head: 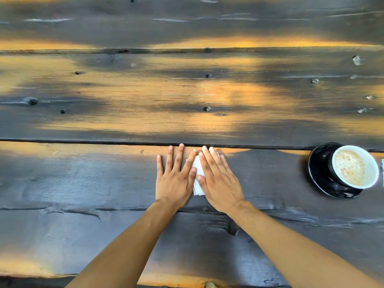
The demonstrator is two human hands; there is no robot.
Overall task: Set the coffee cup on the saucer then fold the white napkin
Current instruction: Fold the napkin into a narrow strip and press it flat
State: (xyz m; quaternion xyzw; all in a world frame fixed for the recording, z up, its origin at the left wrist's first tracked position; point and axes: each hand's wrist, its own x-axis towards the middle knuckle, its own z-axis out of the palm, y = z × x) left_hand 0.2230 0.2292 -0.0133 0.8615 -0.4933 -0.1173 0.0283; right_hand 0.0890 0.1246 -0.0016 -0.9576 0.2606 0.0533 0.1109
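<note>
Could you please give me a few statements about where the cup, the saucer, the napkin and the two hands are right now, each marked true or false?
1. The coffee cup sits on the black saucer. True.
2. The cup is empty. False: it holds foamy, light brown coffee.
3. Both hands lie flat, palms down, on the white napkin. True: the left hand and right hand cover most of it.
4. The napkin lies between the saucer and the right hand. False: it is under and between the hands, well to the left of the saucer.
5. The right hand touches the saucer. False: bare wooden table separates them.
</note>
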